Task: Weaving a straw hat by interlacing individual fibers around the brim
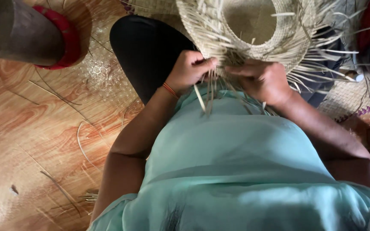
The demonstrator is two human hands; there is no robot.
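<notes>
A half-woven straw hat point(253, 30) rests on my lap, its brim edge bristling with loose pale straw strips point(210, 92). My left hand point(189, 70), with an orange thread at the wrist, pinches strips at the brim's near edge. My right hand point(264, 81) grips the same edge just to the right, fingers curled over the weave. The two hands nearly touch. Loose strip ends hang down over my teal top point(236, 162).
A wood-patterned floor point(35, 132) lies at left with stray straw pieces on it. A dark cylinder with a red rim point(43, 34) stands at top left. A woven mat with a purple edge point(360, 102) lies at right. My black-clad knee point(146, 47) points up.
</notes>
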